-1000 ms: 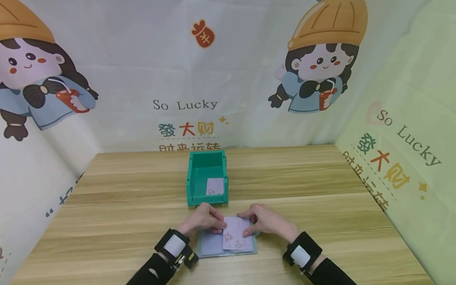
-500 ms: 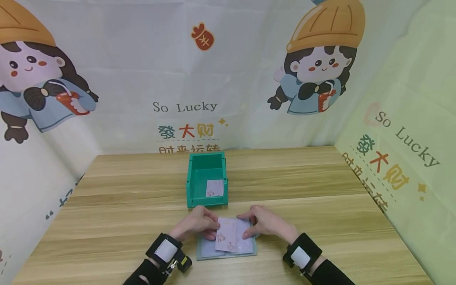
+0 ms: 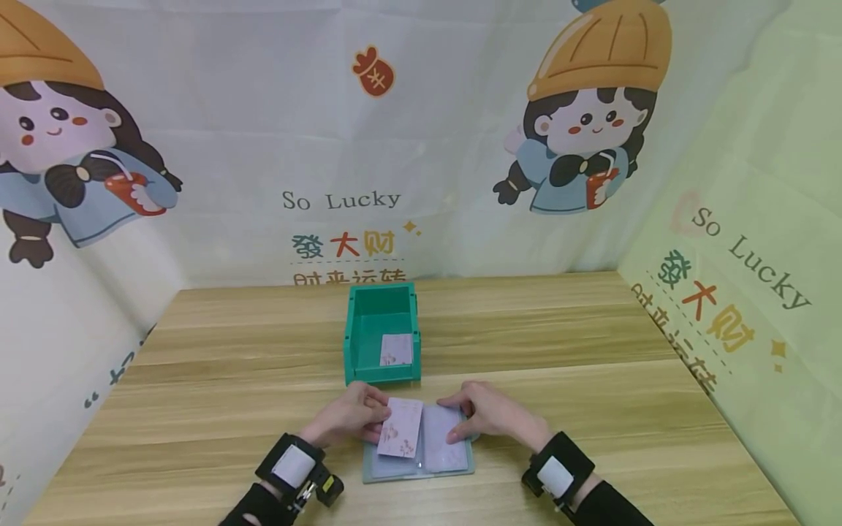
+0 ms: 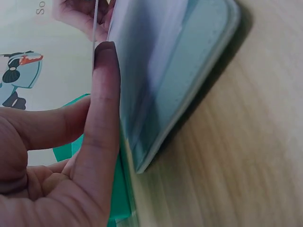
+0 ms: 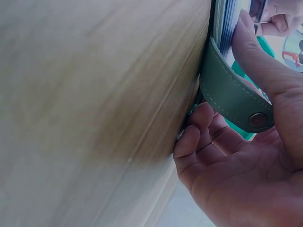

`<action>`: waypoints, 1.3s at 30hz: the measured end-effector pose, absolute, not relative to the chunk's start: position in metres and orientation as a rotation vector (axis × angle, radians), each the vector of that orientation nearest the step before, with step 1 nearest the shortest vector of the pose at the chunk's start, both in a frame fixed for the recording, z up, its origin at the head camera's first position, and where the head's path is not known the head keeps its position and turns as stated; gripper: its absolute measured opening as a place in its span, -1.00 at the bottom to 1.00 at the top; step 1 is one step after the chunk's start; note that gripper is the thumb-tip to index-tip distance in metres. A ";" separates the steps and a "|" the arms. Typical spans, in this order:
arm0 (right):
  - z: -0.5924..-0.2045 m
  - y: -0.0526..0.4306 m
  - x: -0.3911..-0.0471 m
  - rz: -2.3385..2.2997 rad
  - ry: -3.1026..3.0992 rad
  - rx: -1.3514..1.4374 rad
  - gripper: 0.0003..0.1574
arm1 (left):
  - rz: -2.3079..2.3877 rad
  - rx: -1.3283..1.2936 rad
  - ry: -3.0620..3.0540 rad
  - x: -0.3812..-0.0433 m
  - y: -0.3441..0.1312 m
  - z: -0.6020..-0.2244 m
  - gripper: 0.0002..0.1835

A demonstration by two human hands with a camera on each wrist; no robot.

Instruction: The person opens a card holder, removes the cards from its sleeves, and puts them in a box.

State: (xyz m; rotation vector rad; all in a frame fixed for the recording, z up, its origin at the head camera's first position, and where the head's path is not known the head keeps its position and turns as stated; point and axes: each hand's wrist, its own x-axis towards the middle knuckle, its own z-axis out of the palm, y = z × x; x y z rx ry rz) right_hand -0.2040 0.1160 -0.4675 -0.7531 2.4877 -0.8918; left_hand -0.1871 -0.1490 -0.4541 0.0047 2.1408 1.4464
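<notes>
My left hand [image 3: 350, 413] pinches a pale pink printed card [image 3: 400, 432] by its left edge, thumb and fingertips on it. The card stands tilted above the left half of an opened card album [image 3: 447, 456] with a pale green cover and clear sleeves. In the left wrist view the card appears edge-on, apart from the album's cover [image 4: 191, 61]. My right hand [image 3: 493, 413] grips the album's right side, its thumb on the stacked pages and its other fingers low at the edge. A green strap with a metal snap [image 5: 232, 92] sticks out between thumb and fingers.
Behind the album stands a green plastic bin [image 3: 381, 372], with another pale printed card [image 3: 397, 349] lying in its front right part. The wooden table [image 3: 559, 329] reaches to a printed cloth backdrop [image 3: 454, 146] at the back and sides.
My left hand has moved left with the card, from over the album's right page to above its left half. The right page has come into view; my right hand keeps its place.
</notes>
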 end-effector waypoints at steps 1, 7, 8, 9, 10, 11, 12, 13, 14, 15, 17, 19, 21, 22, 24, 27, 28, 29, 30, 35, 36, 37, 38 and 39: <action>-0.467 0.116 -0.204 -0.891 2.488 -0.754 -0.30 | 1.458 0.009 2.133 -0.188 -0.150 -0.454 -0.70; -0.468 0.116 -0.204 -0.905 2.483 -0.756 -0.30 | 1.513 0.067 2.159 -0.192 -0.156 -0.447 -0.61; -0.468 0.116 -0.204 -0.907 2.480 -0.752 -0.30 | 1.520 0.072 2.174 -0.193 -0.157 -0.446 -0.60; -0.468 0.116 -0.204 -0.908 2.478 -0.750 -0.30 | 1.530 0.074 2.187 -0.193 -0.158 -0.444 -0.59; -0.468 0.116 -0.204 -0.908 2.477 -0.750 -0.30 | 1.540 0.076 2.196 -0.194 -0.158 -0.443 -0.57; -0.468 0.116 -0.204 -0.906 2.478 -0.749 -0.30 | 1.548 0.080 2.204 -0.195 -0.159 -0.441 -0.56; -0.468 0.116 -0.204 -0.906 2.477 -0.750 -0.30 | 1.560 0.084 2.211 -0.197 -0.159 -0.440 -0.55; -0.468 0.116 -0.204 -0.907 2.476 -0.750 -0.30 | 1.566 0.089 2.223 -0.199 -0.160 -0.438 -0.55; -0.468 0.116 -0.204 -0.906 2.478 -0.751 -0.30 | 1.572 0.100 2.234 -0.200 -0.160 -0.436 -0.55; -0.468 0.116 -0.204 -0.906 2.479 -0.755 -0.30 | 1.577 0.102 2.246 -0.202 -0.160 -0.433 -0.55; -0.467 0.116 -0.204 -0.907 2.480 -0.759 -0.30 | 1.572 0.110 2.288 -0.206 -0.160 -0.428 -0.55; -0.466 0.116 -0.204 -0.904 2.482 -0.762 -0.30 | 1.568 0.117 2.347 -0.209 -0.158 -0.423 -0.56; -0.466 0.116 -0.203 -0.900 2.485 -0.761 -0.30 | 1.564 0.109 2.402 -0.212 -0.157 -0.419 -0.56; -0.466 0.116 -0.204 -0.898 2.485 -0.759 -0.30 | 1.565 0.108 2.429 -0.214 -0.156 -0.418 -0.55; -0.466 0.116 -0.204 -0.896 2.484 -0.756 -0.30 | 1.566 0.108 2.473 -0.217 -0.154 -0.416 -0.54; -0.467 0.116 -0.204 -0.896 2.484 -0.761 -0.30 | 1.531 0.098 2.550 -0.223 -0.151 -0.414 -0.52; -0.467 0.116 -0.204 -0.896 2.483 -0.761 -0.30 | 1.513 0.095 2.577 -0.225 -0.149 -0.413 -0.51; -0.467 0.117 -0.204 -0.893 2.483 -0.763 -0.30 | 1.494 0.091 2.609 -0.227 -0.148 -0.413 -0.51; -0.467 0.117 -0.204 -0.893 2.483 -0.763 -0.30 | 1.475 0.081 2.642 -0.230 -0.146 -0.412 -0.51; -0.468 0.117 -0.204 -0.885 2.486 -0.762 -0.30 | 1.396 0.036 2.792 -0.240 -0.139 -0.413 -0.52; -0.468 0.117 -0.204 -0.886 2.487 -0.762 -0.30 | 1.377 0.033 2.817 -0.241 -0.138 -0.413 -0.52; -0.468 0.117 -0.204 -0.881 2.489 -0.762 -0.31 | 1.359 0.034 2.841 -0.243 -0.137 -0.414 -0.51; -0.468 0.117 -0.204 -0.880 2.491 -0.762 -0.31 | 1.339 0.033 2.860 -0.244 -0.135 -0.414 -0.50; -0.468 0.117 -0.204 -0.876 2.491 -0.757 -0.31 | 1.317 0.042 2.887 -0.245 -0.134 -0.414 -0.50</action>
